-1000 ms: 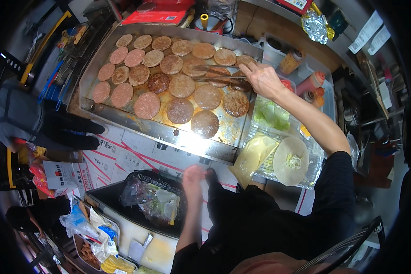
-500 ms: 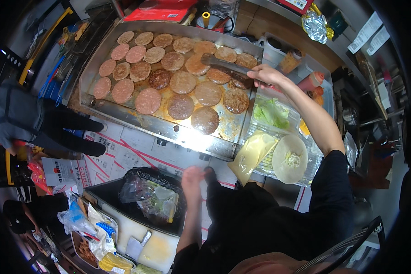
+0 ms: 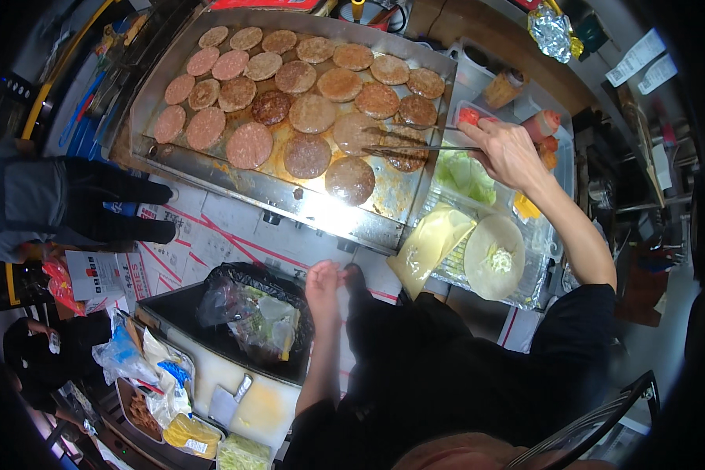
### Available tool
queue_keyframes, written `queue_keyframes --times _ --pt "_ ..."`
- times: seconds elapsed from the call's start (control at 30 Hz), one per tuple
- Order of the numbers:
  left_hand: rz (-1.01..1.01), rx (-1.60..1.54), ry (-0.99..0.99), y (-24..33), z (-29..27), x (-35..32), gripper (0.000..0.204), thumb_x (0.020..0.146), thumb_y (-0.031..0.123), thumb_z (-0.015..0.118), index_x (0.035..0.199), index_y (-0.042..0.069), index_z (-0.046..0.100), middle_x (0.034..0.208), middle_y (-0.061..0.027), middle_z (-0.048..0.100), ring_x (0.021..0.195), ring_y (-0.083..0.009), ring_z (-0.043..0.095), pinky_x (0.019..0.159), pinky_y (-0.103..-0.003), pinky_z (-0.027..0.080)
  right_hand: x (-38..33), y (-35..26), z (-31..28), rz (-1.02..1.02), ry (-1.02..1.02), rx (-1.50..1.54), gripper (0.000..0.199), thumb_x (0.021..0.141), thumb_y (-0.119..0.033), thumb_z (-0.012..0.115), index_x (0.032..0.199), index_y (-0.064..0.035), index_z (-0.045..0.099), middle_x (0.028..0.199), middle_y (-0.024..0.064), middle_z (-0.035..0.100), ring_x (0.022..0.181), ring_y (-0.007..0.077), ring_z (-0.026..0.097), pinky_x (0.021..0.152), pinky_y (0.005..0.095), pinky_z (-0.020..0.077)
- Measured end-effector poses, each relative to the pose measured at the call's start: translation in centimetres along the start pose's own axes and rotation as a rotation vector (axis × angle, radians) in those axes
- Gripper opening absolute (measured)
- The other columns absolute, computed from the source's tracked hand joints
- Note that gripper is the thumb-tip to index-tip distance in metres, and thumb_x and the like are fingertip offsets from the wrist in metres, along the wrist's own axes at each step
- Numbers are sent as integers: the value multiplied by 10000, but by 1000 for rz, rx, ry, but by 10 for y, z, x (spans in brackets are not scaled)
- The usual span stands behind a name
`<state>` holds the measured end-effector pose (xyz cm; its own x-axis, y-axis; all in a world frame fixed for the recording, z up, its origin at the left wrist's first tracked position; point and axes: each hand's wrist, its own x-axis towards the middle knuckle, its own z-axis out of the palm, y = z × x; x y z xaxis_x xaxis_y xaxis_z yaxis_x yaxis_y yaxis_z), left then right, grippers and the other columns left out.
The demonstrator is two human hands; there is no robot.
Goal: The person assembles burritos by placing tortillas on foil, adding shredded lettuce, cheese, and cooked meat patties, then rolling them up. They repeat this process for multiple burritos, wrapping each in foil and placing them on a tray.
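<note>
One wide steel griddle [image 3: 243, 186] spans the upper middle, sloping down toward the right and filled with round meat patties, pink at the left and browned elsewhere. Nearer the body, a black plastic bag [image 3: 278, 283] slumps, loose and light by its look. Long dark metal tongs [image 3: 431, 148] reach in over the griddle's right end, their arms spread; they look thin, fairly light and stiff, springy at most, and the end away from the tips is the sensible place to hold them. That is where the right hand [image 3: 513, 157] has its grip, closed around them, beside a container of lettuce [image 3: 466, 176]. The left hand [image 3: 323, 286] hangs just beside the bag, fingers loosely curled, its grip seemingly on nothing. Smallest come the single patties: a browned one [image 3: 351, 139] lies beneath the tong tips (whether they touch it, I cannot tell). It is probably light, hot, greasy and slick, firm enough to lift yet liable to crack, so best taken at the rim with support underneath.
</note>
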<state>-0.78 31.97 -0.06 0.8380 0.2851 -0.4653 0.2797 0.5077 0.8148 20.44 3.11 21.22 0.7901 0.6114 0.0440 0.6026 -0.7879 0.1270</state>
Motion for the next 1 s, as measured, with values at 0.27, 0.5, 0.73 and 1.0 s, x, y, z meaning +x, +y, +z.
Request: queue_keyframes --times 0.27,0.5,0.73,1.0 --pt "17 5 -25 3 7 3 178 944 89 547 1098 6 519 1004 -88 626 830 -142 619 745 -247 489 -13 5 3 -109 64 -118 427 765 -88 609 1187 -40 561 838 116 561 727 266 601 627 376 488" --pt "-23 8 -38 -6 9 1 181 946 89 542 1106 10 515 1005 -85 623 840 -137 613 743 -239 480 -7 8 46 -149 119 -170 453 760 -76 555 1213 -51 551 838 108 556 702 258 590 624 370 496" --pt "30 0 -41 -5 6 -2 171 945 100 550 1104 42 528 1001 -72 638 818 -120 610 714 -221 481 -13 29 67 601 -258 1021 290 901 -287 616 1028 -29 650 671 51 628 539 126 582 511 280 469" --pt "18 -1 -29 -6 3 -5 169 947 106 546 1101 38 531 1013 -73 633 833 -128 612 712 -219 478 -7 14 -3 639 -469 587 378 887 -281 621 1159 -19 617 718 104 660 652 186 654 580 320 506"
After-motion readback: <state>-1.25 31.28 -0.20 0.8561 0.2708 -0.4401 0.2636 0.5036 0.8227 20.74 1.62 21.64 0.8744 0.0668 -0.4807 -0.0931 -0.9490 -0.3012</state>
